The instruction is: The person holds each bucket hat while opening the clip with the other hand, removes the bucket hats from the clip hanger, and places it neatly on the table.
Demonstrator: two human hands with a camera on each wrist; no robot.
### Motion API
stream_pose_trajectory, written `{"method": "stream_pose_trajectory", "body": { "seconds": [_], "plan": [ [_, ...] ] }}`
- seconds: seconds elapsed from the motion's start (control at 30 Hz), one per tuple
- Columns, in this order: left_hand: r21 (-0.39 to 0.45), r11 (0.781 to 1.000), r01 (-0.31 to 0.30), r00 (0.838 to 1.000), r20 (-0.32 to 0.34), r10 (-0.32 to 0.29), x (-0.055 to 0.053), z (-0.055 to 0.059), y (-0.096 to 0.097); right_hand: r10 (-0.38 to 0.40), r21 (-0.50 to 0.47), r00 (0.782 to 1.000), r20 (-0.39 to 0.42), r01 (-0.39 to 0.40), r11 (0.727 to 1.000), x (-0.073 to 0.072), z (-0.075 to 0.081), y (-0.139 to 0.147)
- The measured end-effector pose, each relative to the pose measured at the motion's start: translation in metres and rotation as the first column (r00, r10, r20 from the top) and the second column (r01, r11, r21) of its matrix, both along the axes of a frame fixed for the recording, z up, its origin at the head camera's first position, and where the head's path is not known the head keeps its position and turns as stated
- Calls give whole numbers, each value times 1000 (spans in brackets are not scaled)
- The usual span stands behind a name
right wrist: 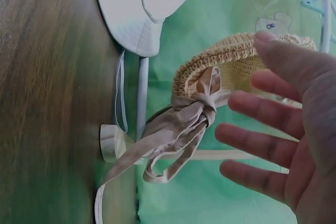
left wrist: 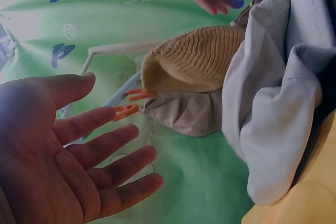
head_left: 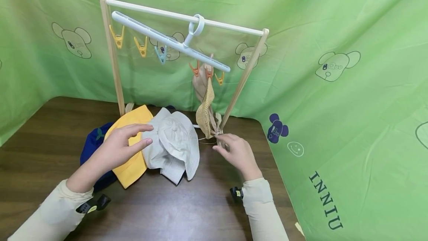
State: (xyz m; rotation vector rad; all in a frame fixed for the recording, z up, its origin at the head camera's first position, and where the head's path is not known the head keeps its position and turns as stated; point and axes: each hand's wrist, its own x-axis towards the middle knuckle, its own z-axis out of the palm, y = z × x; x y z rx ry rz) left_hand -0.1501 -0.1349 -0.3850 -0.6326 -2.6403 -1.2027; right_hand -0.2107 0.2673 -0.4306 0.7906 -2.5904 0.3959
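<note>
A knitted straw-coloured hat point(head_left: 204, 116) hangs from an orange clip point(head_left: 209, 73) at the lower end of a light-blue hanger point(head_left: 150, 32). Taupe cloth point(left wrist: 186, 113) hangs beside it, and a taupe ribbon point(right wrist: 184, 116) is knotted in a bow at the hat's bottom edge. Close to that bow is my right hand point(head_left: 239, 153), its fingers spread and holding nothing. My left hand point(head_left: 115, 146), palm showing and fingers loosely extended, is over the yellow hat point(head_left: 132, 168), beside the pale grey bucket hat point(head_left: 178, 137). It holds nothing either.
The hanger tilts down to the right from a white rod point(head_left: 147, 9) on wooden posts point(head_left: 115, 62). Other clips, including a yellow clip point(head_left: 142, 47) and a blue clip point(head_left: 161, 55), dangle from it. A dark blue hat point(head_left: 89, 146) lies at left on the brown table point(head_left: 207, 211). Green curtain point(head_left: 361, 129) encloses the table.
</note>
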Motion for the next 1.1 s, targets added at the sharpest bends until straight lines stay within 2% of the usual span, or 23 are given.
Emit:
{"method": "stream_pose_trajectory", "body": {
  "seconds": [0.2, 0.43, 0.7, 0.93, 1.1],
  "plan": [
    [63, 998, 23, 999, 46, -26, -2, -10, 12, -58, -11, 998, 38, 59, 998, -4, -4, 3],
    [78, 996, 34, 998, 49, -38, -4, -15, 25, -75, -16, 996, 56, 76, 997, -6, -6, 5],
    [66, 997, 27, 999, 33, -29, -13, -3, 37, -91, -13, 994, 63, 92, 996, -7, -8, 6],
    [116, 992, 43, 998, 31, -47, -25, 9, 57, -120, 7, 990, 73, 120, 993, -8, -12, 6],
    [152, 987, 49, 997, 55, -58, -35, 18, 72, -133, 11, 987, 84, 133, 991, -8, -14, 4]
  ]
}}
